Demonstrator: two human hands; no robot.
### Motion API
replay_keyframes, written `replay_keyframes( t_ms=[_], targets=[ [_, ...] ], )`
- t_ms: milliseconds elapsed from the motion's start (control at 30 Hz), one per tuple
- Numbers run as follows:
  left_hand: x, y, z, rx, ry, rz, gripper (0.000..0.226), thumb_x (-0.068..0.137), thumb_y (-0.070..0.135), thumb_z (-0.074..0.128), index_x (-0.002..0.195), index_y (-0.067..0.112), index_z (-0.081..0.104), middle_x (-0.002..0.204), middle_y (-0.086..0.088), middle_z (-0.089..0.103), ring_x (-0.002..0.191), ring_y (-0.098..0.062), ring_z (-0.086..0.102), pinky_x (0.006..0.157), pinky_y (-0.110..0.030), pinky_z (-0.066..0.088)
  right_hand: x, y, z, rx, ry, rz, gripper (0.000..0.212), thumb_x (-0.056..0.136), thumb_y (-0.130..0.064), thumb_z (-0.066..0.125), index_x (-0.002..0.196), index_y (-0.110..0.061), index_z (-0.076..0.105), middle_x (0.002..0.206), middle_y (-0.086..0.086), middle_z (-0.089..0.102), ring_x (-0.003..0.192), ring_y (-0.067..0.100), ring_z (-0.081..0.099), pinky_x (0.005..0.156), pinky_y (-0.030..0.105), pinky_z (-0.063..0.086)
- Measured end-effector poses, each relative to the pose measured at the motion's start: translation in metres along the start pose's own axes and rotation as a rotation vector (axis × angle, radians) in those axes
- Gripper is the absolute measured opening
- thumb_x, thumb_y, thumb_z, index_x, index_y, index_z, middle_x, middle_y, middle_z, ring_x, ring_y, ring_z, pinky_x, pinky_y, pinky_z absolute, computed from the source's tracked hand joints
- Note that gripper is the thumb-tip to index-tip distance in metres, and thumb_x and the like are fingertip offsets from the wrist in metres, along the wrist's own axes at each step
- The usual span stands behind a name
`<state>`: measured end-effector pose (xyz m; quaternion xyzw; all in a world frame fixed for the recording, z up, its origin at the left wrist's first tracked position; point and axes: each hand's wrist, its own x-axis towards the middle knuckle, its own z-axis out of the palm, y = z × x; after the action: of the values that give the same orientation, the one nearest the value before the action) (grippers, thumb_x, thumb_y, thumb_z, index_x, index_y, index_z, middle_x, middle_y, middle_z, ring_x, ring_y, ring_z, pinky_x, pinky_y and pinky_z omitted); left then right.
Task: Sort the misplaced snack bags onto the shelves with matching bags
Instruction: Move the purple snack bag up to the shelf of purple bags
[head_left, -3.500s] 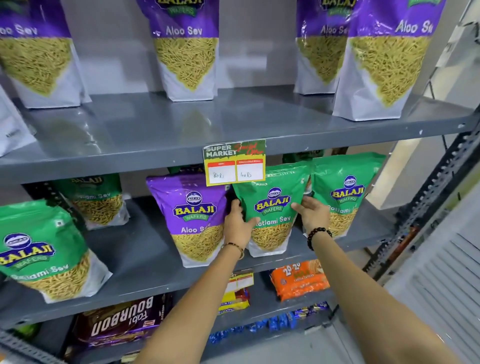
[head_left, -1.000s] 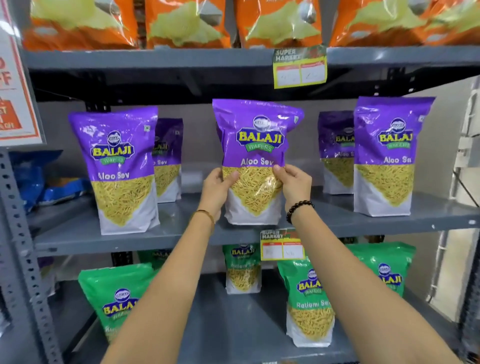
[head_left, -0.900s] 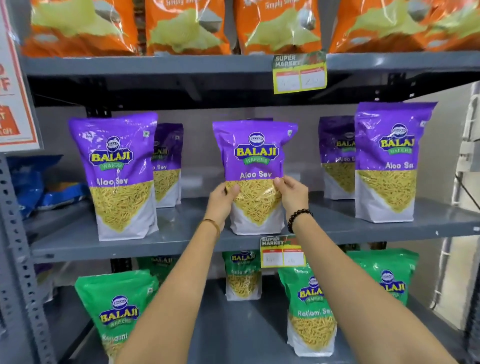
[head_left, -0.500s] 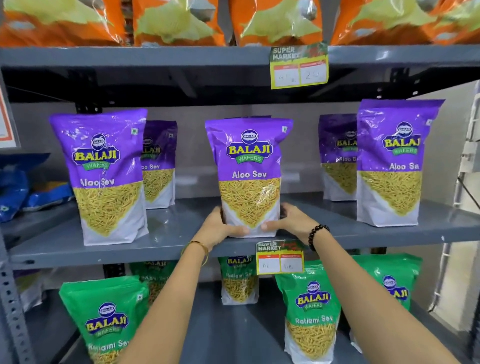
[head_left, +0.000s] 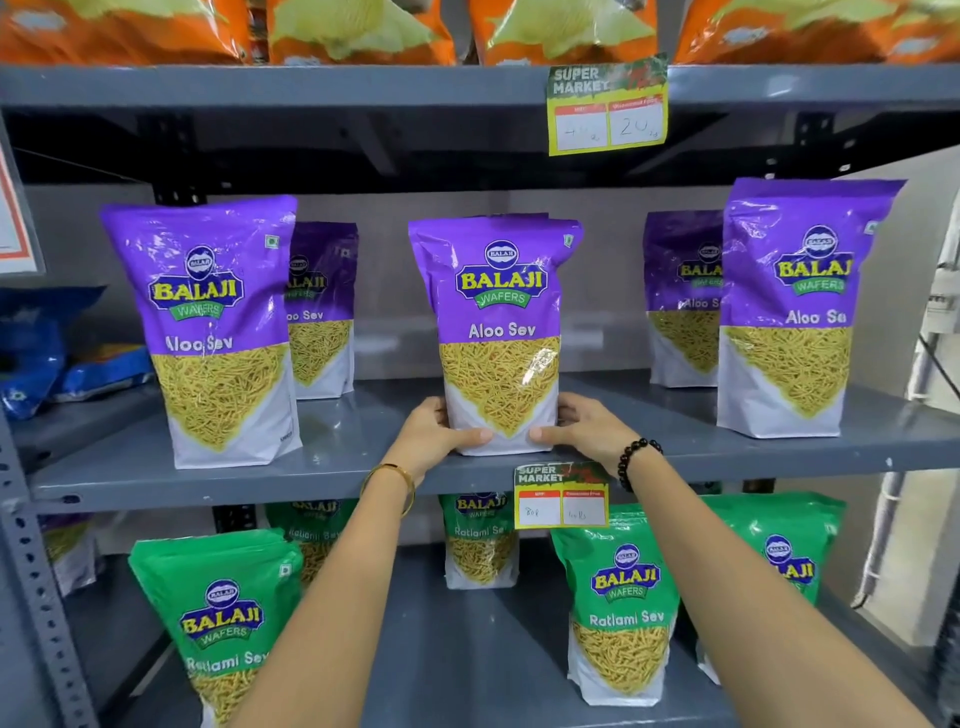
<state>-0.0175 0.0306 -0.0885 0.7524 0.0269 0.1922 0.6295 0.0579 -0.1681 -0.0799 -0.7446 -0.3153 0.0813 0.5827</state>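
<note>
A purple Aloo Sev bag (head_left: 497, 322) stands upright in the middle of the grey middle shelf (head_left: 332, 467). My left hand (head_left: 434, 436) grips its lower left corner and my right hand (head_left: 584, 428) its lower right corner, thumbs across the bag's front. Another purple bag's top edge peeks out right behind it. More purple Aloo Sev bags stand on the same shelf: a large one at the left (head_left: 218, 332), a smaller one behind it (head_left: 322, 312), and two at the right (head_left: 795, 306). Green Ratlami Sev bags (head_left: 621, 608) fill the shelf below.
Orange snack bags (head_left: 358, 31) line the top shelf. Yellow price tags hang from the upper shelf edge (head_left: 607, 106) and the middle shelf edge (head_left: 561, 496). Blue packets (head_left: 47, 358) lie at the far left. A perforated grey upright (head_left: 36, 587) frames the left side.
Both hands carried the purple Aloo Sev bag from the green-bag shelf up to the purple shelf, set it down, and slid from its middle to its bottom corners.
</note>
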Motion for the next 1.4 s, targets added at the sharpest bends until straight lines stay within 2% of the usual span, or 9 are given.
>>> replay_keyframes(
  t_ms=[133,200,333,467,767,1000,1233,1333,1400],
  targets=[
    [-0.001,0.0,-0.001,-0.006,0.005,0.01,0.055,0.062,0.007,0.08,0.108,0.008,0.05,0.108,-0.005,0.062,0.1,-0.02,0.061,0.082,-0.027,0.049,0.0,0.001,0.002,-0.02,0.004,0.013,0.054,0.075,-0.011,0.071,0.124,-0.006,0.05,0.123,0.008,0.061,0.107,0.017,0.059,0.092,0.026,0.046],
    [-0.002,0.0,-0.001,-0.008,0.004,0.015,0.054,0.063,0.006,0.08,0.108,0.008,0.05,0.106,-0.004,0.062,0.097,-0.018,0.061,0.077,-0.022,0.049,0.001,0.002,0.003,-0.028,0.009,0.018,0.054,0.075,-0.012,0.072,0.124,-0.006,0.051,0.123,0.008,0.061,0.107,0.018,0.059,0.094,0.028,0.045],
    [-0.002,0.0,-0.001,-0.009,-0.012,0.022,0.051,0.064,0.006,0.079,0.107,0.009,0.052,0.107,-0.004,0.063,0.099,-0.019,0.061,0.08,-0.025,0.049,0.0,0.002,0.002,-0.027,0.037,0.025,0.052,0.073,-0.013,0.074,0.12,-0.007,0.053,0.119,0.009,0.062,0.104,0.019,0.06,0.089,0.026,0.046],
    [-0.001,-0.001,-0.001,-0.012,-0.013,0.019,0.048,0.065,0.005,0.078,0.106,0.01,0.053,0.108,-0.006,0.063,0.1,-0.021,0.061,0.084,-0.029,0.049,-0.002,0.0,0.003,-0.01,0.041,0.027,0.049,0.073,-0.011,0.073,0.118,-0.007,0.054,0.109,0.004,0.062,0.096,0.015,0.06,0.074,0.017,0.048],
    [-0.002,0.0,-0.001,0.0,-0.008,0.019,0.05,0.065,0.005,0.078,0.107,0.009,0.052,0.11,-0.007,0.062,0.101,-0.021,0.06,0.083,-0.027,0.048,-0.005,-0.003,0.003,-0.006,0.02,0.026,0.04,0.073,-0.01,0.073,0.109,-0.014,0.056,0.102,-0.003,0.063,0.088,0.003,0.06,0.07,0.015,0.047],
    [0.001,-0.003,-0.003,0.023,0.004,-0.005,0.065,0.06,0.009,0.082,0.116,0.004,0.05,0.121,-0.013,0.061,0.108,-0.025,0.06,0.093,-0.035,0.049,-0.005,-0.002,0.004,0.002,0.017,0.029,0.043,0.074,-0.009,0.072,0.113,-0.01,0.056,0.119,0.01,0.063,0.104,0.021,0.061,0.094,0.032,0.048],
    [-0.004,-0.001,-0.005,0.022,-0.01,0.013,0.07,0.058,0.012,0.084,0.118,0.008,0.048,0.126,-0.012,0.059,0.111,-0.023,0.058,0.096,-0.035,0.047,-0.006,-0.004,0.003,-0.007,0.031,0.026,0.059,0.07,-0.011,0.075,0.124,-0.009,0.05,0.132,0.009,0.057,0.11,0.018,0.056,0.095,0.029,0.044],
    [-0.009,0.002,-0.003,0.016,0.047,0.069,0.086,0.055,0.023,0.085,0.128,0.009,0.042,0.137,-0.01,0.051,0.124,-0.022,0.049,0.107,-0.039,0.04,-0.008,-0.002,0.004,-0.009,0.157,0.001,0.086,0.067,-0.021,0.078,0.139,-0.005,0.034,0.147,0.012,0.04,0.132,0.022,0.041,0.111,0.038,0.034],
    [-0.015,0.002,0.001,0.055,0.158,0.126,0.094,0.056,0.035,0.084,0.135,0.012,0.037,0.143,-0.008,0.045,0.131,-0.019,0.041,0.112,-0.039,0.033,-0.014,-0.002,0.009,0.031,0.305,-0.073,0.083,0.071,-0.024,0.075,0.14,-0.006,0.033,0.148,0.012,0.038,0.135,0.022,0.038,0.113,0.04,0.032]
  ],
)
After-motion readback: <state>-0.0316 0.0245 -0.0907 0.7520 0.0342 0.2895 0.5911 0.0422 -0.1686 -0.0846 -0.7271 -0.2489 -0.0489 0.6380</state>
